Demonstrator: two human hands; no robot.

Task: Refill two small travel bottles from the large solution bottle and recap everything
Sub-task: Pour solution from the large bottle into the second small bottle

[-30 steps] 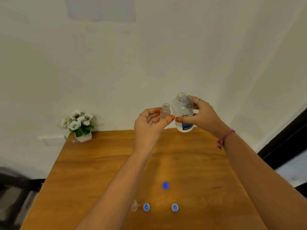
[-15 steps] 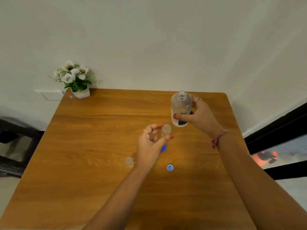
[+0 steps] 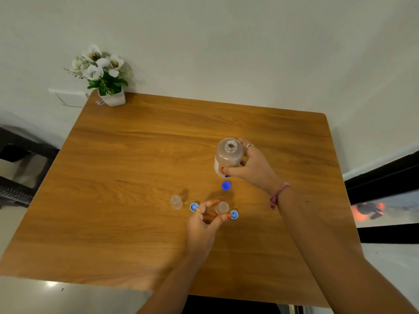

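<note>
Left hand (image 3: 204, 220) pinches uncapped small bottle (image 3: 222, 207) at table (image 3: 136, 155) level; right hand (image 3: 251, 166) grips open big bottle (image 3: 229, 156) upright. Risk: knock/tilt spills, caps (image 3: 234, 214) off.

The left hand (image 3: 204, 220) reaches forward over the table, thumb and fingers curled and pinching. The right hand (image 3: 251, 168) is further forward, fingers wrapped in a grip, wrist bent.

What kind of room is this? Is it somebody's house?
Probably a room in a home, though I can't be sure. A small wooden table stands against a plain wall, with a little pot of white flowers in its corner and a wall socket beside it.
</note>
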